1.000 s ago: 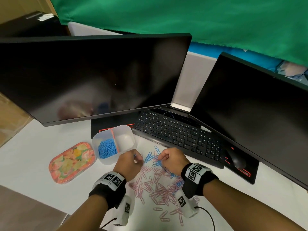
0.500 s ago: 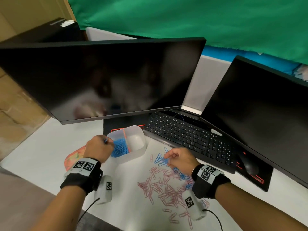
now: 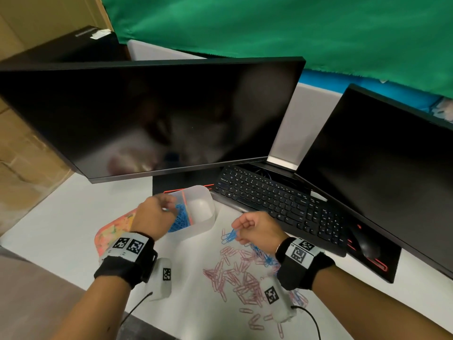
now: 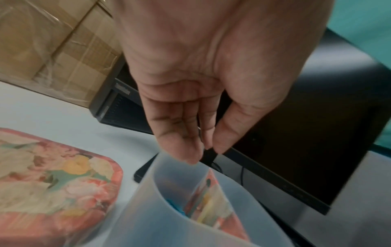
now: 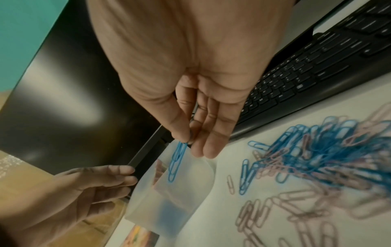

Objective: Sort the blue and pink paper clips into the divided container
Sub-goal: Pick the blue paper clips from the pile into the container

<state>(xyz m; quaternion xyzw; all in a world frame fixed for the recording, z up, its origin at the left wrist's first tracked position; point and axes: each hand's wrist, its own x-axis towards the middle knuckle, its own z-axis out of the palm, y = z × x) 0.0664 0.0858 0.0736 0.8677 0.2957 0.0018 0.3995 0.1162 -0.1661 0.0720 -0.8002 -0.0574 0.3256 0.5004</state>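
Observation:
The translucent divided container [image 3: 196,231] stands in front of the left monitor. Its left compartment holds a heap of blue clips [image 3: 180,220]; I see nothing in the right one. My left hand [image 3: 169,207] hovers over the blue compartment. In the left wrist view that hand [image 4: 203,150] has relaxed fingers and holds nothing, just above the container [image 4: 169,225]. My right hand [image 3: 236,231] pinches blue paper clips [image 5: 176,162] between thumb and forefinger, lifted above the mixed pile [image 3: 235,278] of pink and blue clips on the white desk.
A black keyboard [image 3: 282,202] lies right behind the pile, with a mouse [image 3: 365,244] at its right end. Two dark monitors [image 3: 159,114] [image 3: 380,168] stand at the back. A floral lid [image 3: 115,227] lies left of the container, and cardboard boxes [image 3: 29,155] border the desk's left side.
My left hand went from the pile to the container's blue compartment and its fingers have loosened. My right hand rose from the pile with blue clips pinched.

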